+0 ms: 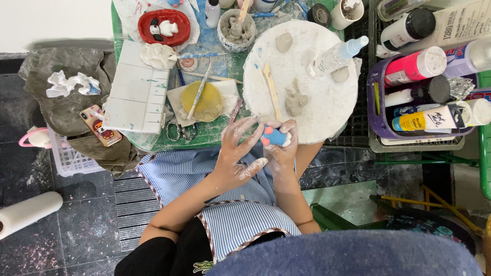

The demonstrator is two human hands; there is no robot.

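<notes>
My right hand [283, 148], dusted with pale clay, is closed around a small blue clay figure [273, 137] with orange and white bits, just in front of the table edge. My left hand [236, 152] is next to it with fingers spread, its fingertips touching the figure's left side. Just beyond both hands lies a round white work board [312, 110]. On it are a grey clay shape [295, 99], two small clay lumps, a flat wooden stick [271, 89] and a spray bottle [337, 55].
A bowl of grey clay slurry [236, 30], a red dish with small figures [163, 26], a white tile palette [135, 89], a yellow disc with a brush [202, 101], scissors [181, 132] and a phone [99, 125] lie to the left. A purple basket of paint bottles [376, 102] stands at the right.
</notes>
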